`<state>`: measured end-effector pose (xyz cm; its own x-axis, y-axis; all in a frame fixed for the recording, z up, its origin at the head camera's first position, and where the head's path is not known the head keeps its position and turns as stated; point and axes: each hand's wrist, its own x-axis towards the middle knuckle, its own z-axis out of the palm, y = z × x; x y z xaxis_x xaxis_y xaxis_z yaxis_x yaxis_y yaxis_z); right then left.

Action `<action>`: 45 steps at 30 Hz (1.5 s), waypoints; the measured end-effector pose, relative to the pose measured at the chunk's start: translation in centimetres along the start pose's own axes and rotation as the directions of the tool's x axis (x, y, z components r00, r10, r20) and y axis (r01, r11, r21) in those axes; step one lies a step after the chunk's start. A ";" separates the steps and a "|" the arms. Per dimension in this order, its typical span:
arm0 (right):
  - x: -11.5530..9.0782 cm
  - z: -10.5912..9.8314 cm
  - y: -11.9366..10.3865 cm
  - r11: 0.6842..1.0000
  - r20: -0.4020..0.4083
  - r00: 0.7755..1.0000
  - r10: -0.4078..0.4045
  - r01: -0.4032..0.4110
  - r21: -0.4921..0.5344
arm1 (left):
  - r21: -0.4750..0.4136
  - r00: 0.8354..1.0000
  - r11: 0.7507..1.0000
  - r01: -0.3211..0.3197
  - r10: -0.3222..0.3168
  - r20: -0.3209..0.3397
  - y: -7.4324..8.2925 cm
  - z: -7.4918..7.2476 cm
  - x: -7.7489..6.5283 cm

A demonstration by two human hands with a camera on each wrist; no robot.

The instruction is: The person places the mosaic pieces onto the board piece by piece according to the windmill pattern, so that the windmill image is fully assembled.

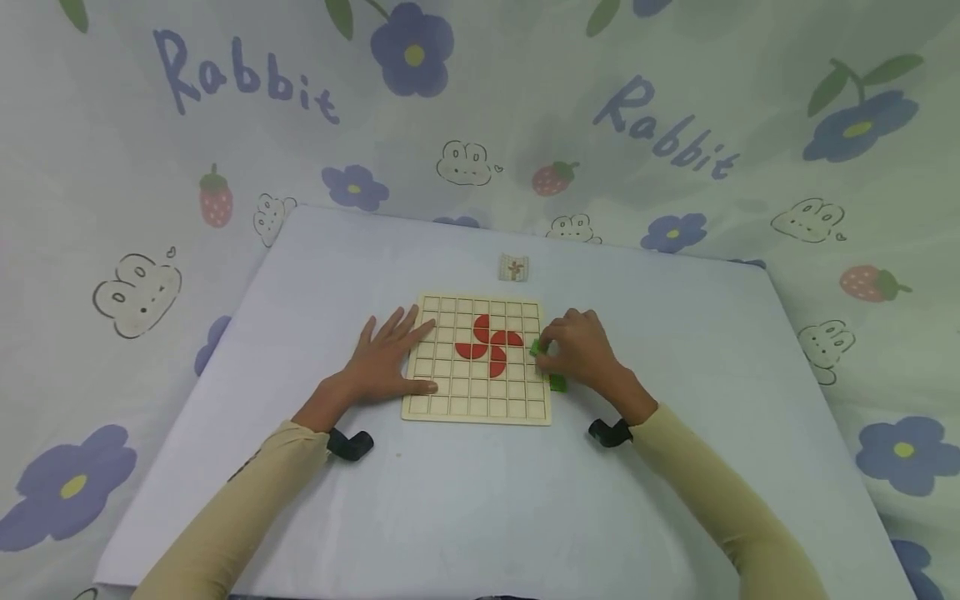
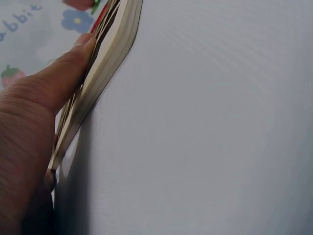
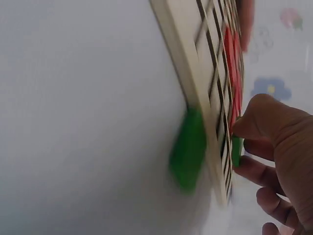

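Note:
A square wooden grid board [image 1: 442, 407] lies on the table with red quarter-round pieces [image 1: 497, 362] set in a pinwheel near its middle. My left hand [image 1: 382, 360] rests spread over the board's left edge, its thumb [image 2: 73, 63] on the rim side in the left wrist view. At the right edge my right hand [image 1: 581, 346] pinches a small green piece [image 3: 236, 151] between thumb and fingers, close over the board. A second green piece [image 1: 557, 382] lies against the board's right edge, blurred in the right wrist view.
A small patterned card or tile [image 1: 513, 267] with a brown pinwheel figure lies behind the board. The white table [image 1: 465, 508] is backed by a cloth printed with flowers and rabbits [image 1: 465, 162]. Black bands with dark blocks [image 1: 351, 446] sit at both wrists.

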<state>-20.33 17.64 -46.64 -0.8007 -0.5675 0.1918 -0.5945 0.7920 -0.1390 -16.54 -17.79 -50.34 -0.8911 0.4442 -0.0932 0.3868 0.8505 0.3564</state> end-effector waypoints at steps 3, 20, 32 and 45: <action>0.8 0.6 -2.0 0.990 -0.030 0.992 -0.126 0.128 0.062 | 0.002 1.000 1.000 -0.001 0.001 0.002 -0.1 0.1 0.1; 2.9 2.2 -6.5 0.941 -0.027 0.943 -0.333 0.334 0.053 | -0.004 1.000 1.000 -0.016 0.016 -0.003 -0.1 0.2 0.3; 2.4 1.4 -6.9 0.935 0.012 0.935 -0.356 0.356 -0.009 | -0.006 1.000 1.000 -0.011 0.011 -0.006 -0.1 -0.2 0.1; -1.1 0.6 -3.0 0.987 -0.117 0.983 -0.139 0.148 0.069 | 0.009 1.000 1.000 -0.017 0.018 -0.020 -0.2 0.2 0.1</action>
<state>-17.72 15.72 -47.04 -0.6959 -0.6421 0.3215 -0.7102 0.6817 -0.1757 -16.61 -17.84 -50.59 -0.8888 0.4533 -0.0679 0.4043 0.8450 0.3500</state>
